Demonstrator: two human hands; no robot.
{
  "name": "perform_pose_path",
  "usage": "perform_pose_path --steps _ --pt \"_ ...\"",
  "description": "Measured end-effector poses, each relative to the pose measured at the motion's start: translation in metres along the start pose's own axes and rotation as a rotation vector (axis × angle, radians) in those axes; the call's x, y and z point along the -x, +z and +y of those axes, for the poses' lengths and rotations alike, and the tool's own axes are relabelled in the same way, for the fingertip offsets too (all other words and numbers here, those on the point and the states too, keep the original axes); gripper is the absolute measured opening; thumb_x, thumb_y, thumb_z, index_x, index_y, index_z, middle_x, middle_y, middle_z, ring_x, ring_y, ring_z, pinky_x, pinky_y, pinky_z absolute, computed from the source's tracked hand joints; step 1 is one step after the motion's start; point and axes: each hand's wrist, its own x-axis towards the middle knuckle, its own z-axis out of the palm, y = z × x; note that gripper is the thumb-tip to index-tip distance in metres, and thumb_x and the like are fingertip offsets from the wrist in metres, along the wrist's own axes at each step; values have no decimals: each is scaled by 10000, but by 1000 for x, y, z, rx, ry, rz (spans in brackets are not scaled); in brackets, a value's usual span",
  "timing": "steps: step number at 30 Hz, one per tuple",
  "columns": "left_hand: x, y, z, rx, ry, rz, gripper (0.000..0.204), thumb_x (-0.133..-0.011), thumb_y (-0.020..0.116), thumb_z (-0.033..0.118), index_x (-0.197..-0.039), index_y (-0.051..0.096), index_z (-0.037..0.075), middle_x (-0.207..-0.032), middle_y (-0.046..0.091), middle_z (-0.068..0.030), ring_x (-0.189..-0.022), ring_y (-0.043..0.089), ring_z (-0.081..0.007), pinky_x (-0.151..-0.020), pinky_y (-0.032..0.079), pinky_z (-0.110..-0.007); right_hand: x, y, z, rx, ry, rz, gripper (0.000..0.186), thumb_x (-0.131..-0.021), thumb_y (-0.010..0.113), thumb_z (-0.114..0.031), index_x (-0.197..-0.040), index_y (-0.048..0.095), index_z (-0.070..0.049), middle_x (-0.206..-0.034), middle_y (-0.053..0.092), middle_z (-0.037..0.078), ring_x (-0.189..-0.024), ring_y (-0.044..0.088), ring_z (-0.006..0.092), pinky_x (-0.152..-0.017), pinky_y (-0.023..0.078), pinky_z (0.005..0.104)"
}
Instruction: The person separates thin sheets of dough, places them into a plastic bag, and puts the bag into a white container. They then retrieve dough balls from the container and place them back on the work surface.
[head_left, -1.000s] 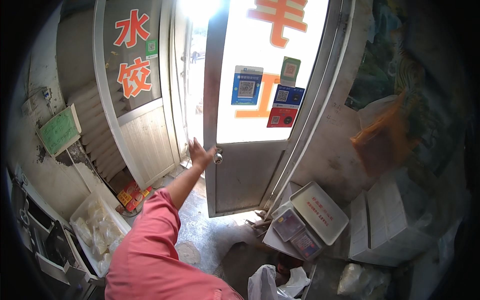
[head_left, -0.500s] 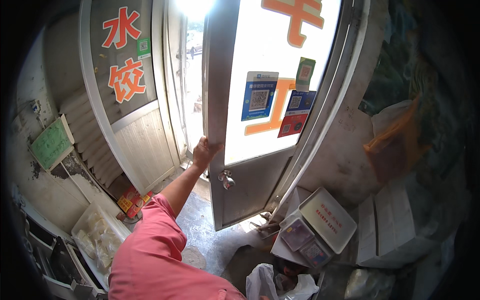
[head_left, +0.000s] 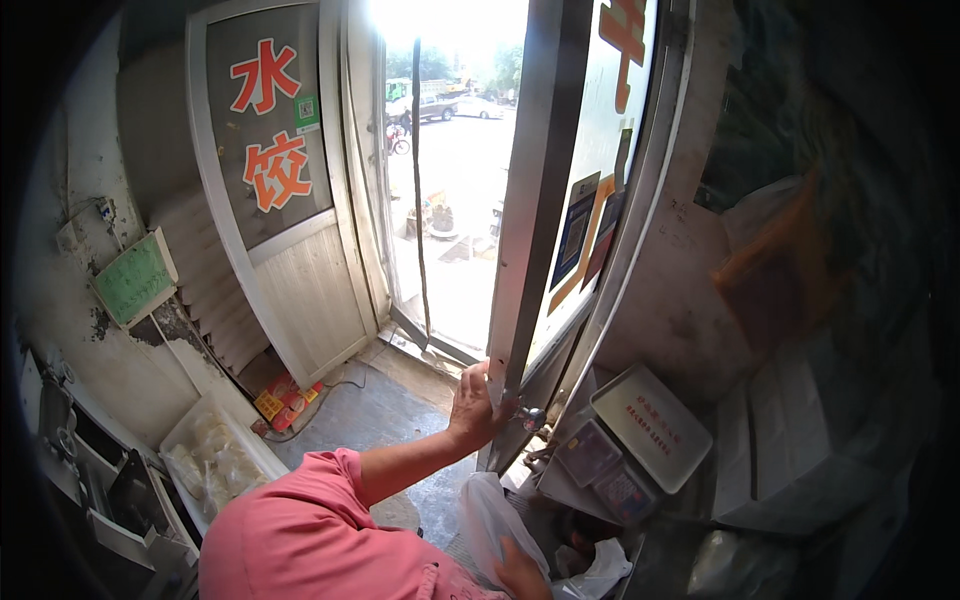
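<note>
My left hand (head_left: 476,408) is closed round the edge of a grey-framed door (head_left: 530,240), just beside its round metal knob (head_left: 530,418). The door stands swung inward, and its glass carries large orange characters and several stickers. A pink sleeve covers my left upper arm. At the lower edge, my right hand (head_left: 520,570) is partly in view against a white plastic bag (head_left: 492,515), and appears to hold it. Its grip is partly hidden by the plastic. Dark reddish contents show at the bag's opening.
Through the doorway a bright yard with parked cars (head_left: 455,107) shows past a hanging dark cord (head_left: 418,200). A second door panel (head_left: 300,290) stands left. White boxes (head_left: 775,440) and a shallow tray (head_left: 652,430) line the right; a bin of bagged goods (head_left: 215,455) sits left.
My left hand has pulled the door further inward, to the right and nearer, widening the doorway. The white bag has risen a little, and more of my right hand shows.
</note>
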Motion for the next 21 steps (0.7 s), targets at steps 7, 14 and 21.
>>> perform_pose_path --steps 7,14,21 --pt "146 -30 -10 -716 85 -1084 760 -743 610 357 -1384 257 151 -1344 344 -175 -1292 257 -344 -1036 96 -569 -16 -5 -46 18 -310 -20 498 -824 533 -294 -1228 439 -18 -1085 551 260 -1012 523 413 -875 415 432" --pt "153 -71 -127 7 -1006 -675 193 -767 494 73 -905 629 72 -875 641 -138 -799 635 -276 -669 509 -383 -42 10 -48 16 -610 -102 449 -789 590 -144 -1208 465 -45 -972 592 226 -776 603 375 -667 485 412" --pt "138 -83 -198 1209 -1385 50 148 -792 496 12 -916 572 40 -823 607 -103 -735 614 -224 -616 509 -342 -110 7 -127 205 -433 234 653 -783 587 -122 -1339 254 -36 -686 594 185 -587 593 338 -514 475 404"
